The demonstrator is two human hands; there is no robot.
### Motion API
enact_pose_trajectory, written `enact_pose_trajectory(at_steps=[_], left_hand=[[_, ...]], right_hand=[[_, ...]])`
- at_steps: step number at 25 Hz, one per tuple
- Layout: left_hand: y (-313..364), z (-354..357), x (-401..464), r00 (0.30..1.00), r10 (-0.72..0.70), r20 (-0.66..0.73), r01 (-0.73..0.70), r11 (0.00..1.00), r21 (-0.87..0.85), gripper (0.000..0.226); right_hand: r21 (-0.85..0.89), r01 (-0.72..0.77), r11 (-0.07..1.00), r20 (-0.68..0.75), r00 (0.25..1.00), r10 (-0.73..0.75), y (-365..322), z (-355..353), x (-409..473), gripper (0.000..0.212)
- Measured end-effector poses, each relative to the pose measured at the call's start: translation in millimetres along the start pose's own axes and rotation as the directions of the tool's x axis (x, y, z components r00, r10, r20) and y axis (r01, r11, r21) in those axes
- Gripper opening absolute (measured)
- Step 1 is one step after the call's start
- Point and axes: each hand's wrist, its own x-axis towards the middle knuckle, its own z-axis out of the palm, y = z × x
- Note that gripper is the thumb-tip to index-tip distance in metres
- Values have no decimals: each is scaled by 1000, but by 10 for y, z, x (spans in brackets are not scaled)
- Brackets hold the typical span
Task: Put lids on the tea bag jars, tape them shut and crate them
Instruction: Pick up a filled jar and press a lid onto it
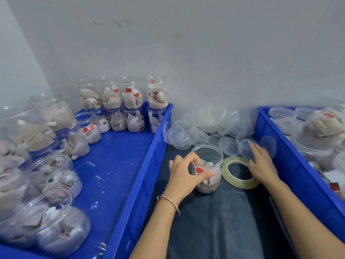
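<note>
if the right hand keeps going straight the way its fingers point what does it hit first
The right hand points away and slightly left, and its fingertips already reach a loose clear lid beyond the tape roll. Going on, it would likely push that lid toward the lid pile, though depth is hard to judge.

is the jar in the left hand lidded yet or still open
Still open. The jar stands upright on the dark cloth, its round mouth bare, gripped by the left hand; the right hand is touching a loose lid.
</note>
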Motion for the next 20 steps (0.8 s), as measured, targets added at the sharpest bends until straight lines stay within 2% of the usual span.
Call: enact_pose_trajectory(at_steps=[3,5,7,10,13,17,20], left_hand=[[-44,199,-37,998,50,-35,-54,991,-120,62],[-47,350,-53,994,64,-92,-84,966,-244,69],[-75,444,-31,990,80,-116,-113,942,-315,71],[-124,455,20,990,136,-38,-140,919,-369,85],[-210,434,43,988,145,55,-104,882,-459,109],[-234,432,82,987,142,75,-95,894,-437,86],[-250,440,88,989,132,72,-88,896,-436,81]], right_hand=[[-63,-7,998,95,995,13,-30,27,121,54],[-114,-52,992,59,997,59,-59,41,147,53],[-127,-108,986,4,994,110,-69,55,132,64],[-35,-138,990,80,987,140,-80,72,185,74],[-112,-97,989,173,978,115,-62,97,255,62],[-109,-69,992,66,995,76,-23,83,295,42],[-127,-67,990,54,996,74,-63,104,279,34]])
